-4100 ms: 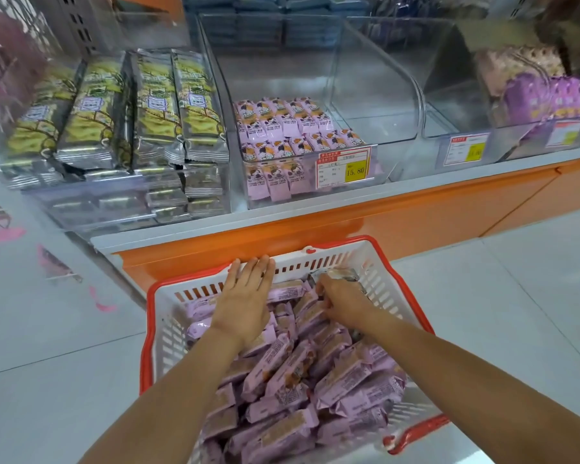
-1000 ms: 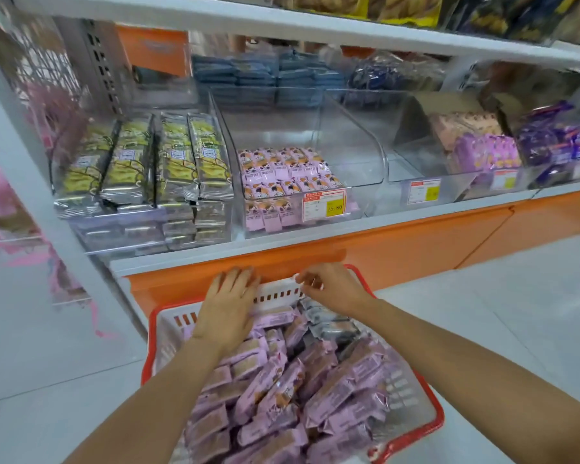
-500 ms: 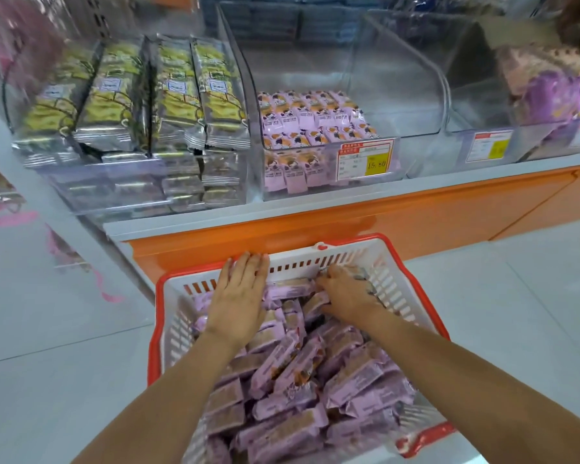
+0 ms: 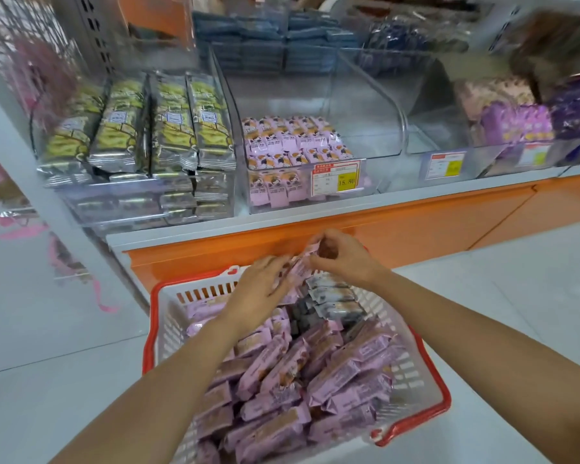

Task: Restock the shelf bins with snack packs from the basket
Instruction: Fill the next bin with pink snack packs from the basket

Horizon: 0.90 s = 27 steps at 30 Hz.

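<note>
Several lilac plastic-wrapped snack packs (image 4: 298,266) are pinched by the right hand (image 4: 345,259) above the far end of the red-rimmed white plastic basket (image 4: 154,329). The left hand (image 4: 262,293) lays nearly straight fingers against them. The part-filled clear plastic shelf bin (image 4: 365,128) stands above.

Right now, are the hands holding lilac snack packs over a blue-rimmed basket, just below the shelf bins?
Not quite. The head view shows the rim of the basket is red, not blue. The rest stands: the right hand pinches lilac snack packs, with the left hand against them, over the basket's far end and below the shelf bins.
</note>
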Available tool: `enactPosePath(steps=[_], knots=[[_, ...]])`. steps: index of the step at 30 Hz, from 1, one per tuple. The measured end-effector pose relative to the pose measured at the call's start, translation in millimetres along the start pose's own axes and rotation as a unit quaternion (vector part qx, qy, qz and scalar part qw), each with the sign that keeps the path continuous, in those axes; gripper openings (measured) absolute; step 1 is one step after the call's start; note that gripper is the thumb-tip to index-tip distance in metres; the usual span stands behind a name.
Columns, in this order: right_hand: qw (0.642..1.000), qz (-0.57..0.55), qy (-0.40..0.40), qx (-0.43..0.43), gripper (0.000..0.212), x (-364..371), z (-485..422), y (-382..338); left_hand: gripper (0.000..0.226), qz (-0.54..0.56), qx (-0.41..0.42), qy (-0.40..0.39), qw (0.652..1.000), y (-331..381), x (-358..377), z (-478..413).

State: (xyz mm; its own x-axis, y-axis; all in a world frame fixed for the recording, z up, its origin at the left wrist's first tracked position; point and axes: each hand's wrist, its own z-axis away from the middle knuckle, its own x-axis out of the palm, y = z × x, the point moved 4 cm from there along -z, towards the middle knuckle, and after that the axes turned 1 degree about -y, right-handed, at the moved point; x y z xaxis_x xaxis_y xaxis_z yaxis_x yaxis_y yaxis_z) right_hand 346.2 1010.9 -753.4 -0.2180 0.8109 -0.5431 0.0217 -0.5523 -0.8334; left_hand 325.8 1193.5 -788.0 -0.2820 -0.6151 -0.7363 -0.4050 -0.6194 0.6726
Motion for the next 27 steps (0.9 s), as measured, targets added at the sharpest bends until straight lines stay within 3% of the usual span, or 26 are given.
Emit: enactPosePath(steps=[5, 10, 15, 18, 20, 24, 27], knots=[[0.990, -0.137, 0.026, -0.032, 0.045, -28, 12, -47, 0.024, 0.131, -0.004, 0.094, 0.987, 42, -27, -12], [0.991, -0.111, -0.020, -0.073, 0.050, -46, 41, -76, 0.025, 0.215, 0.023, 0.188, 0.958, 81, -59, -12], [0.990, -0.069, 0.029, -0.123, 0.039, -70, 42, -105, 0.026, 0.196, 0.040, 0.236, 0.951, 109, -82, -26], [0.988, -0.032, 0.075, -0.133, 0.036, -89, 26, -129, 0.032, 0.048, 0.060, 0.312, 0.947, 116, -105, -35], [0.984, 0.013, 0.131, -0.116, 0.032, -107, 4, -138, 0.031, -0.107, 0.084, 0.373, 0.918, 113, -123, -35], [0.957, 0.178, 0.224, -0.043, 0.021, -137, -52, -138, 0.044, -0.364, 0.108, 0.293, 0.877, 86, -135, -33], [0.929, 0.282, 0.238, 0.015, 0.018, -138, -86, -133, 0.049, -0.437, 0.120, 0.264, 0.852, 64, -134, -31]])
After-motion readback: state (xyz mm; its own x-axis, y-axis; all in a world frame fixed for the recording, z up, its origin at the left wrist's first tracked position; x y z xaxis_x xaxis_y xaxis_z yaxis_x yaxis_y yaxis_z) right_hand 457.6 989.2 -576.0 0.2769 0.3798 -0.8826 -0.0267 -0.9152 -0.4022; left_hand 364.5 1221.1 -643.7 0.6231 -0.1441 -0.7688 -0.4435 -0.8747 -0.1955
